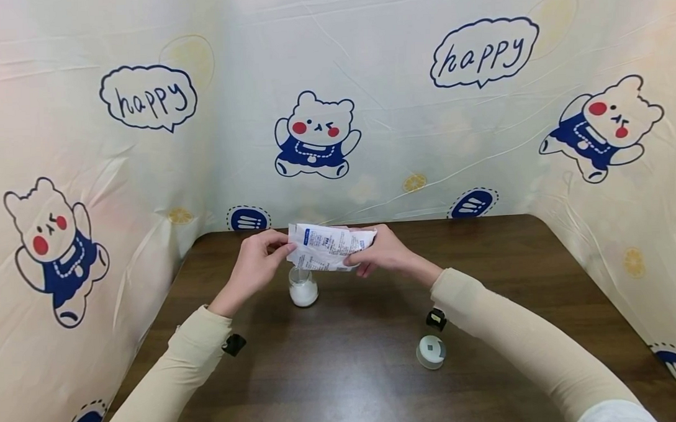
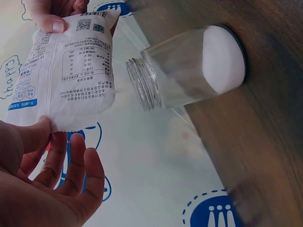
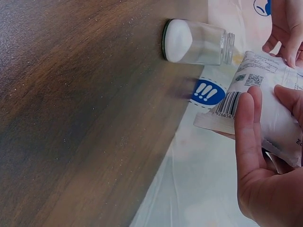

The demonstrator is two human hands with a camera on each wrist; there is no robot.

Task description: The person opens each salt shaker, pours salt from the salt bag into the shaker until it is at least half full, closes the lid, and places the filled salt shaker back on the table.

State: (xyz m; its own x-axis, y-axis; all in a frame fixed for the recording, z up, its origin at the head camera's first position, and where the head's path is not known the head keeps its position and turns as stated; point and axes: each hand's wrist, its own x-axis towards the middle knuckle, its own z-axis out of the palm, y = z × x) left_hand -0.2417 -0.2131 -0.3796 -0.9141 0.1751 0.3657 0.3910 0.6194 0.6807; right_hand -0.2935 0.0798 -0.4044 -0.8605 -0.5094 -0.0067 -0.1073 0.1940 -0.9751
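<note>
Both hands hold up a white printed packet [image 1: 328, 245], a soft plastic bag with a barcode and blue label. My left hand [image 1: 256, 260] pinches its left end between thumb and forefinger, the other fingers loosely bent in the left wrist view. At the other end, my right hand [image 1: 381, 250] grips the bag, thumb across its printed face [image 3: 267, 85]. Just below the bag's left end stands an upright glass jar [image 1: 303, 291] without a lid. White grainy stuff [image 2: 223, 59] fills its lower part, and its threaded mouth [image 2: 142, 84] faces the bag.
A round whitish lid [image 1: 431, 352] lies on the dark wooden table [image 1: 332, 372], near the right wrist's small black device [image 1: 436, 319]. White specks are scattered over the wood in the right wrist view. A printed curtain [image 1: 380, 147] hangs around the table's back and sides.
</note>
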